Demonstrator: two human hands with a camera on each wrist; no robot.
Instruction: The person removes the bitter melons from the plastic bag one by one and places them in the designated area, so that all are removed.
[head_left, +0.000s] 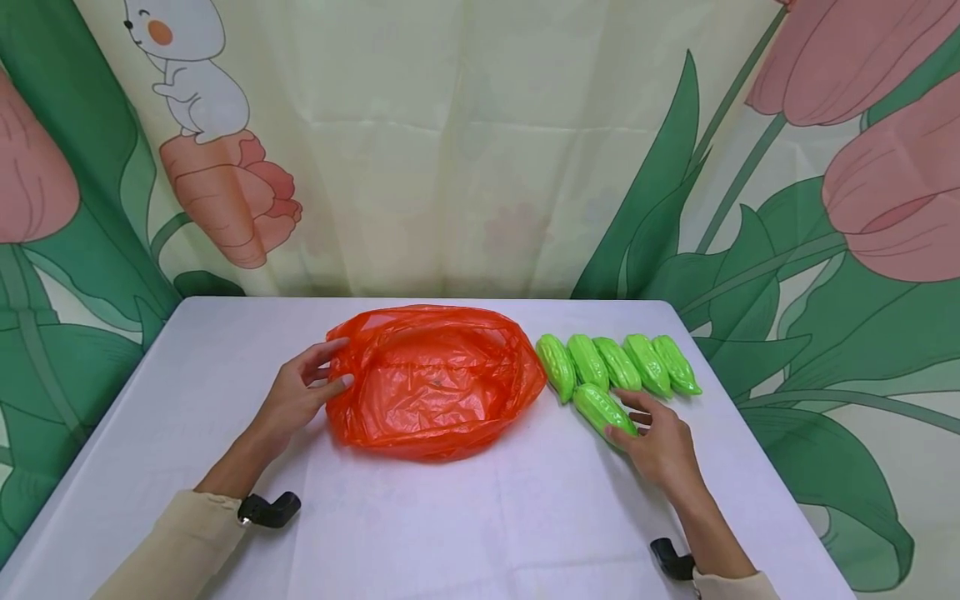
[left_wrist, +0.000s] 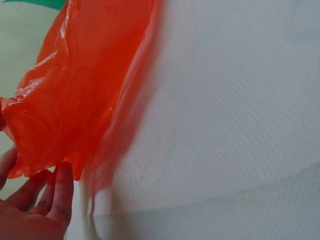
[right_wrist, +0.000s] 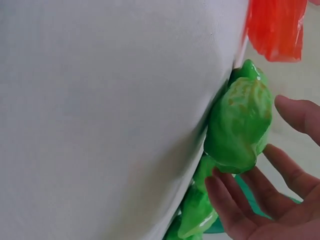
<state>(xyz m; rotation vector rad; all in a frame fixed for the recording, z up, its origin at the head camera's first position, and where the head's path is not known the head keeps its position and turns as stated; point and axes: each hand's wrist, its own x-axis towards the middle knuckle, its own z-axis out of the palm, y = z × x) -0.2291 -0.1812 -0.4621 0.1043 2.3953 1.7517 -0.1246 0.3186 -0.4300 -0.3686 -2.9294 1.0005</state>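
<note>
A red plastic bag (head_left: 435, 375) stands with its mouth spread upward on the table. My left hand (head_left: 307, 392) is at its left side, fingertips and thumb touching the thin plastic; in the left wrist view the fingers (left_wrist: 61, 192) lie along the bag's lower edge. To the bag's right, one shiny green bitter melon (head_left: 597, 407) lies in front of a row of similar ones. My right hand (head_left: 660, 437) is around its near end, thumb on one side and fingers on the other. The right wrist view shows a small gap between thumb and bitter melon (right_wrist: 240, 125).
Several more bitter melons (head_left: 618, 364) lie side by side behind the front one, the leftmost close to the bag. The table (head_left: 420, 525) has a white cover, and its back edge meets a printed curtain (head_left: 450, 167).
</note>
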